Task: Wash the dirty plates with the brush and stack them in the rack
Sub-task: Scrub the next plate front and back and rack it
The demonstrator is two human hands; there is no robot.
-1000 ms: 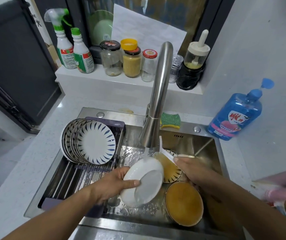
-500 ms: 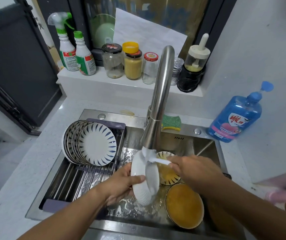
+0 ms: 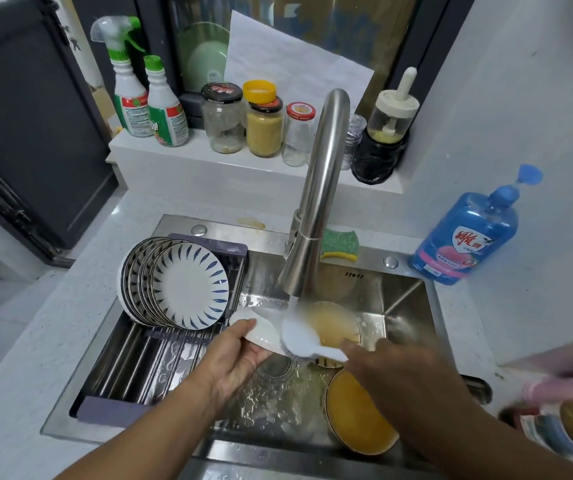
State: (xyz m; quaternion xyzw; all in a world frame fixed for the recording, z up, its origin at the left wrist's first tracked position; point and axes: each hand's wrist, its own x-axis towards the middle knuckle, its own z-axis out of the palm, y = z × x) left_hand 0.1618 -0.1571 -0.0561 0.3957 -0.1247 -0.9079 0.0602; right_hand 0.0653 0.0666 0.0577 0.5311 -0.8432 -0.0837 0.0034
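Note:
My left hand (image 3: 235, 367) grips a white plate (image 3: 259, 329) by its near rim, held almost flat over the sink under the tap. My right hand (image 3: 387, 372) holds the handle of a white brush (image 3: 300, 337), whose head lies on the plate's right edge in the running water. Two dirty plates smeared with yellow-brown sauce lie in the basin: one (image 3: 337, 323) behind the brush, one (image 3: 359, 415) at the front right. Several clean blue-striped plates (image 3: 188, 289) stand upright in the rack (image 3: 160, 362) on the left side of the sink.
The steel tap (image 3: 316, 195) arches over the basin. A green sponge (image 3: 340, 244) lies on the sink's back rim and a blue soap bottle (image 3: 468, 233) stands to the right. Jars and spray bottles (image 3: 146, 95) line the sill. A blurred pink object (image 3: 565, 386) lies at the right.
The white plate has turned from standing on edge to nearly flat and moved left. The brush now lies on its right edge instead of across its face.

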